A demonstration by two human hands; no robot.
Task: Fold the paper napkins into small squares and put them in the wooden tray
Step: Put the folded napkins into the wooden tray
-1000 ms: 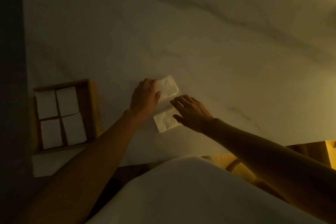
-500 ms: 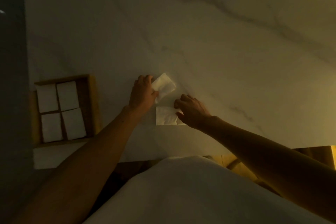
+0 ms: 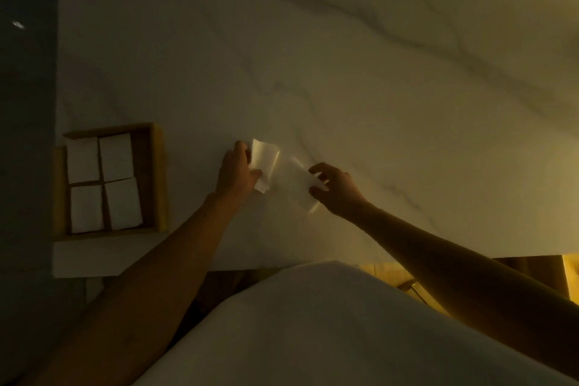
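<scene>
Dim, yellowish light. Left hand (image 3: 236,173) pinches one end of a white paper napkin (image 3: 264,163) betw. thumb & fingers, that end raised and bent up off the desk (image 3: 376,103). Right hand (image 3: 333,189) grips the other end of the napkin w/ curled fingers, thumb under the edge; this part is blurred, so fold state can't be told. Napkin spans between the two hands, near the desk's front edge, approx. centre of view. Wooden tray (image 3: 158,178) sits on the desk well to the left, at the desk's left edge, w/ four folded napkin squares (image 3: 105,183) lying flat inside in a 2x2 layout, touching or nearly so. Right strip of tray floor is bare.
</scene>
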